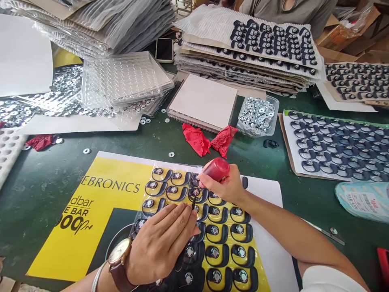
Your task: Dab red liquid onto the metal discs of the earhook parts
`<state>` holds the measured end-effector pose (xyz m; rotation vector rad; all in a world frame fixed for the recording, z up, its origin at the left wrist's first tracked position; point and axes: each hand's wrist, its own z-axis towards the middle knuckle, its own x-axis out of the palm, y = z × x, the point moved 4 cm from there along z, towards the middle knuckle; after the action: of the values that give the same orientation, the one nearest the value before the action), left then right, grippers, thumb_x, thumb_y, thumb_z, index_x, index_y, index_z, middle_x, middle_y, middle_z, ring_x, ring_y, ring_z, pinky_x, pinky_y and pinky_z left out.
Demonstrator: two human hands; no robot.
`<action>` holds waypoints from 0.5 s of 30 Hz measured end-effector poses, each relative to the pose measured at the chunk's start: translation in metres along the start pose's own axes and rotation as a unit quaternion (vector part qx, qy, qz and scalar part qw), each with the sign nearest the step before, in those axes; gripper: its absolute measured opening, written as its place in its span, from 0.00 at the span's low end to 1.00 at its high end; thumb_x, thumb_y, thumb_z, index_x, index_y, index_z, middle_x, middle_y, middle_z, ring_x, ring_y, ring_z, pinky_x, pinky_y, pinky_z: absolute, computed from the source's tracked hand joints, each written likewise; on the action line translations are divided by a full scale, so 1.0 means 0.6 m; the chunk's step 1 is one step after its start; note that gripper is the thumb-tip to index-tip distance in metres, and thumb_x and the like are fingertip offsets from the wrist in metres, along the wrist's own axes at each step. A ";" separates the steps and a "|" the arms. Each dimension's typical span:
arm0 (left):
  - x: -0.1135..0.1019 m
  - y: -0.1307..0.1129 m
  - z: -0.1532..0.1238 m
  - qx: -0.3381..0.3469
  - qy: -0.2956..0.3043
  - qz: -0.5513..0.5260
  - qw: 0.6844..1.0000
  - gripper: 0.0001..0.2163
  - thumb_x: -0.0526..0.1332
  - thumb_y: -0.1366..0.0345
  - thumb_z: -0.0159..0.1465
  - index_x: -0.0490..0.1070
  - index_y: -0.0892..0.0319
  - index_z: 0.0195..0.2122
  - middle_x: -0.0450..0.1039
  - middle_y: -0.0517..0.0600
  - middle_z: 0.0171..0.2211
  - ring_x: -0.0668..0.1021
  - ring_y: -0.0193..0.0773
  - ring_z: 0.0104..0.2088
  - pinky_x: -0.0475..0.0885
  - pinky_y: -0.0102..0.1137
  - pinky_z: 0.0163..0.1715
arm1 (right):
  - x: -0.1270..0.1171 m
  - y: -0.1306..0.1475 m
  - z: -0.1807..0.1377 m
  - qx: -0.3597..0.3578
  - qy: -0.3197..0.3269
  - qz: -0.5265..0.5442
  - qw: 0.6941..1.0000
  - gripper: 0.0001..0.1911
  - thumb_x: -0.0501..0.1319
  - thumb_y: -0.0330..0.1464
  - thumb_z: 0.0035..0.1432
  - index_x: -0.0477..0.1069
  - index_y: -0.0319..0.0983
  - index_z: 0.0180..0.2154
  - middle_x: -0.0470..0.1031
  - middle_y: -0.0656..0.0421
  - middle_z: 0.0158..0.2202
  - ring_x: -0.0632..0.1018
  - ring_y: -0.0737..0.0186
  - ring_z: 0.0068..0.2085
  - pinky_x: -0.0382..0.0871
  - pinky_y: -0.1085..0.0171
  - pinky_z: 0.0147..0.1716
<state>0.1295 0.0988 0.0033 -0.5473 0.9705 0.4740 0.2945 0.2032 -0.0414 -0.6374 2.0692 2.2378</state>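
My left hand (pixel 162 239), with a brown-strapped watch on the wrist, lies flat with fingers stretched out on a clear sheet of black ear-hook parts (pixel 226 243), each with a round metal disc. The sheet rests on a yellow printed poster (pixel 91 211). My right hand (pixel 225 186) is closed round a small dark red bottle (pixel 216 169), tilted down to the left. Its thin black nozzle (pixel 193 202) points at the parts just beyond my left fingertips.
A clear tub of metal washers (pixel 257 115) and two red cloth pieces (pixel 208 140) lie behind the poster. Stacks of filled cardboard sheets (pixel 261 44), empty blister trays (pixel 121 79), a phone (pixel 164 49) and another sheet of parts (pixel 337 146) surround them. A person sits at the far side.
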 end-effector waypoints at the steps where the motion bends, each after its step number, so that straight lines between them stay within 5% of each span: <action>1: -0.001 0.002 0.002 -0.003 -0.003 -0.003 1.000 0.10 0.59 0.71 0.67 0.74 0.69 0.47 0.79 0.55 0.44 0.80 0.44 0.46 0.75 0.38 0.49 | -0.001 0.001 0.000 -0.001 0.001 -0.002 1.000 0.16 0.64 0.43 0.57 0.75 0.38 0.26 0.73 0.60 0.20 0.73 0.65 0.23 0.70 0.66 0.26; 15: -0.016 0.029 0.020 -0.053 -0.009 -0.081 0.995 0.09 0.57 0.74 0.66 0.75 0.65 0.44 0.80 0.51 0.41 0.80 0.38 0.42 0.75 0.33 0.47 | -0.002 0.002 -0.007 0.003 0.017 0.020 1.000 0.18 0.63 0.44 0.59 0.73 0.38 0.25 0.72 0.60 0.19 0.72 0.66 0.21 0.67 0.66 0.23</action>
<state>0.1221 0.1181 0.0133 -0.7104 0.8787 0.3852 0.2963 0.1995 -0.0401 -0.6434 2.1209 2.2563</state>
